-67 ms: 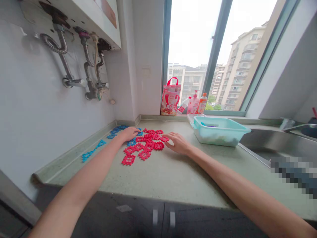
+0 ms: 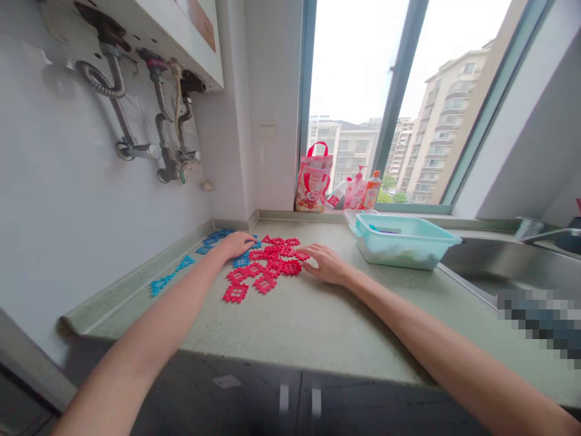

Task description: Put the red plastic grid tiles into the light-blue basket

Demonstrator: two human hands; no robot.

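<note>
Several flat red plastic building tiles (image 2: 273,267) with toothed edges and square cut-outs lie in a cluster on the counter. My right hand (image 2: 325,263) is at the cluster's right edge, thumb and fingers apart, fingertips at a red tile (image 2: 301,256). Over blue tiles (image 2: 241,260) left of the cluster rests my left hand (image 2: 239,243), fingers stretched out and touching or just above them. It partly covers them. More blue tiles (image 2: 220,235) lie behind my left wrist. Light-blue triangular pieces (image 2: 171,276) lie left of my left forearm.
A turquoise plastic tub (image 2: 403,245) with contents stands on the counter (image 2: 290,330), beside the steel sink (image 2: 490,260). On the windowsill are a pink bag (image 2: 314,181) and several bottles (image 2: 358,191). Metal pipes (image 2: 124,115) hang at the left wall.
</note>
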